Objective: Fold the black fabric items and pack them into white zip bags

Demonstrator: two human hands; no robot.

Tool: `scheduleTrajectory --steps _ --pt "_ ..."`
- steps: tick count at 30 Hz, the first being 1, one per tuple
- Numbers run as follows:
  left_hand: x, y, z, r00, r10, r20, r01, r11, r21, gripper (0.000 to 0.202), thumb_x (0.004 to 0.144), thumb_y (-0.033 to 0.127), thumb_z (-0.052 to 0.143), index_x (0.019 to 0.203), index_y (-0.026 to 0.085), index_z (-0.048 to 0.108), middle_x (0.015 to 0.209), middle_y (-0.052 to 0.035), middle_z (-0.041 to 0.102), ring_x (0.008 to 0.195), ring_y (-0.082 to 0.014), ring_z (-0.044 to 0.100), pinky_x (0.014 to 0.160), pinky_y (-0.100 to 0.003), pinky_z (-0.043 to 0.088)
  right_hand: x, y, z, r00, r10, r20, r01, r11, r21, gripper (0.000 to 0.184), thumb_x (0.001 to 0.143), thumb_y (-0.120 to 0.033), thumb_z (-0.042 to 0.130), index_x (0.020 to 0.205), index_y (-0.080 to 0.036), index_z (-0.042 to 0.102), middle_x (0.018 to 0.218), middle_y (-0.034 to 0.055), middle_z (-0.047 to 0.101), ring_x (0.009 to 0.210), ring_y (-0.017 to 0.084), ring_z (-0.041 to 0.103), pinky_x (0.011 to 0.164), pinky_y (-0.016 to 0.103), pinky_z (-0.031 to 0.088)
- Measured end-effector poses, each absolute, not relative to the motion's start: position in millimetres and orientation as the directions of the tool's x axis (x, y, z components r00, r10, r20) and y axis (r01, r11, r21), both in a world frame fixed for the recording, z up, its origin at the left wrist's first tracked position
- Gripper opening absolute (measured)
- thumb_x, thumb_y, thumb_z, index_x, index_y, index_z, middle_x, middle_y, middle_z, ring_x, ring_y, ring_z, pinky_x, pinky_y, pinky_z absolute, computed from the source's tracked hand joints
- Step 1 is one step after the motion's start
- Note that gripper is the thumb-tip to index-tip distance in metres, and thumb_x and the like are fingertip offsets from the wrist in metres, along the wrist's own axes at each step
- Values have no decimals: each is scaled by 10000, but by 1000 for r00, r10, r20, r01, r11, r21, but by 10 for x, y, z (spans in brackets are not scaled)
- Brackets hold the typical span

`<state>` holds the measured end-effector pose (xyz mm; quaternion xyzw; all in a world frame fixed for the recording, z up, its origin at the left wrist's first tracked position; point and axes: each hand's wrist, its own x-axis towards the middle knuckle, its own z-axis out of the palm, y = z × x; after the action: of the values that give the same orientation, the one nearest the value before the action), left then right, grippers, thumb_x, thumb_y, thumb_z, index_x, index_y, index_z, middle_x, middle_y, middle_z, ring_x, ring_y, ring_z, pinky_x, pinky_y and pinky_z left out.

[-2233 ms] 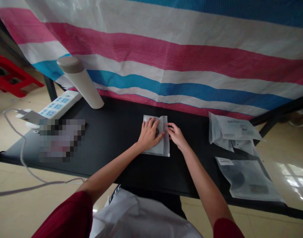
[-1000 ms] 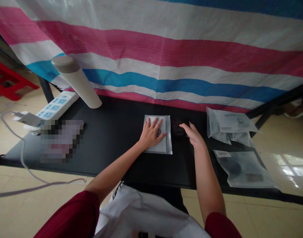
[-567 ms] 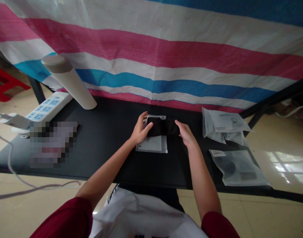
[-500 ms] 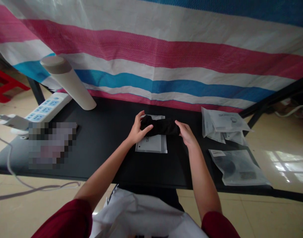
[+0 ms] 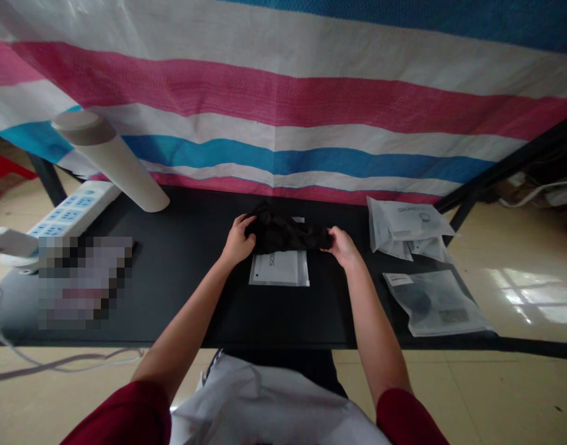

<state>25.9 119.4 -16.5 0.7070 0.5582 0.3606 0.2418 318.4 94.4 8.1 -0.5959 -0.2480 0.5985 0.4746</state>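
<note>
Black cloth (image 5: 285, 233) spans both hands, left hand (image 5: 238, 241) closed on its bunched end, right hand (image 5: 342, 247) pinching the other. Even tension helps it sit neatly by the plastic pouch (image 5: 278, 269) at six o'clock on the desk (image 5: 181, 309).

The black tabletop (image 5: 181, 296) offered a passage from the left hand (image 5: 238, 241) toward the leaning white cylinder (image 5: 111, 167) and power strip (image 5: 70, 216). Plastic bags (image 5: 406, 222) stood near the right hand (image 5: 342, 247), obstructing its rightward path; black cloth (image 5: 287, 232) spanned the hands.
</note>
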Motion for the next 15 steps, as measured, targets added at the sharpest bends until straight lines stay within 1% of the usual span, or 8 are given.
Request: scheduleTrajectory --steps 2,4,5,8,10,12,13,15 --pt "268 1176 -155 114 968 225 650 -244 720 524 727 118 495 1241 104 601 1372 -161 452 1322 -306 448 1156 -449 355 3194 936 70 171 870 -462 -207 -427 -880 121 769 -282 497 734 -195 573 575 -17 566 530 137 542 472 240 489" --pt "271 1155 -142 119 963 243 698 -255 669 483 761 169 525 1230 106 622 1380 -162 450 1276 -313 486 1126 -453 393 3208 921 60 182 887 -425 -111 -411 -905 161 759 -342 536 716 -195 584 579 -14 565 555 149 546 482 249 481" --pt "270 1143 -135 127 957 261 725 -269 634 451 773 200 546 1205 115 641 1378 -160 454 1250 -319 499 1108 -466 409 3217 912 54 180 906 -384 -46 -382 -923 180 746 -369 565 715 -194 596 595 -12 573 579 154 551 495 250 475" --pt "263 1102 -94 158 934 320 785 -315 533 302 797 254 583 1054 154 705 1340 -143 490 1210 -334 499 1071 -513 416 3242 895 23 133 977 -166 171 -188 -967 210 700 -397 622 681 -188 618 649 -12 593 652 159 552 565 249 450" --pt "260 1067 -30 155 917 367 795 -336 505 214 813 252 577 956 181 719 1313 -126 517 1223 -339 473 1058 -538 403 3250 901 4 149 989 -21 291 -64 -954 236 699 -399 610 604 -183 596 649 -8 581 682 165 544 623 263 440" --pt "260 1030 69 120 894 433 778 -355 518 161 804 242 580 887 199 711 1317 -106 529 1256 -344 438 1054 -557 380 3246 917 0 222 971 91 363 5 -932 256 697 -408 608 580 -181 602 704 16 601 750 189 561 694 291 445" --pt "259 1013 125 108 880 462 744 -380 550 136 791 241 587 853 201 700 1320 -96 536 1260 -339 436 1053 -554 374 3240 927 5 264 955 136 370 30 -929 245 688 -406 616 599 -179 626 767 34 623 803 205 575 735 306 449" --pt "257 990 227 138 877 460 585 -447 677 115 787 261 572 777 189 661 1245 -90 602 1184 -305 514 1017 -503 413 3227 942 22 321 928 188 324 79 -943 206 664 -376 635 669 -175 678 922 67 651 920 231 590 815 332 446"
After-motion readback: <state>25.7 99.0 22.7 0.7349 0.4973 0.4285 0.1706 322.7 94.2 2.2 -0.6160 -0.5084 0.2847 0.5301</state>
